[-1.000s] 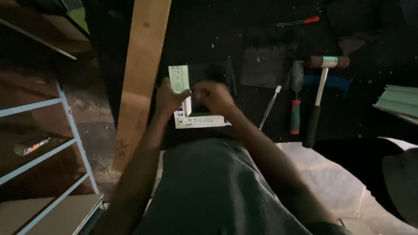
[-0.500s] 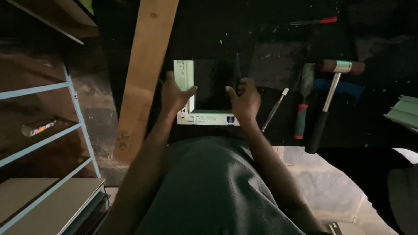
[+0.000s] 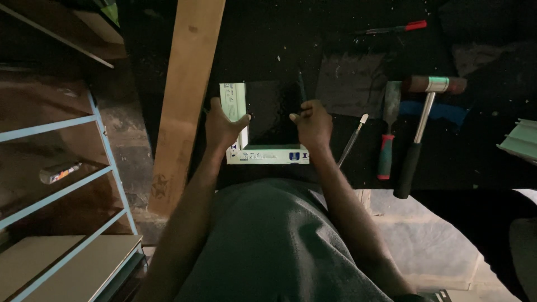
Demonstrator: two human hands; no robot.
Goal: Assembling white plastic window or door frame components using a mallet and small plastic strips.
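Two hands — left hand point(image 3: 222, 127), right hand point(image 3: 313, 124) — one pale-green frame corner point(image 3: 246, 150)

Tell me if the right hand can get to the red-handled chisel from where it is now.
Probably yes. The right hand rests at the pale green box, and the red-handled chisel lies to its right on the dark bench; only a thin tool lies flat between them.

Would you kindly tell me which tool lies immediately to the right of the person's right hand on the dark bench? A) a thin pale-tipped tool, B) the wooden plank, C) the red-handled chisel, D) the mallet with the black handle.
A: the thin pale-tipped tool lies just beside the right hand, with the chisel and then the mallet farther right.
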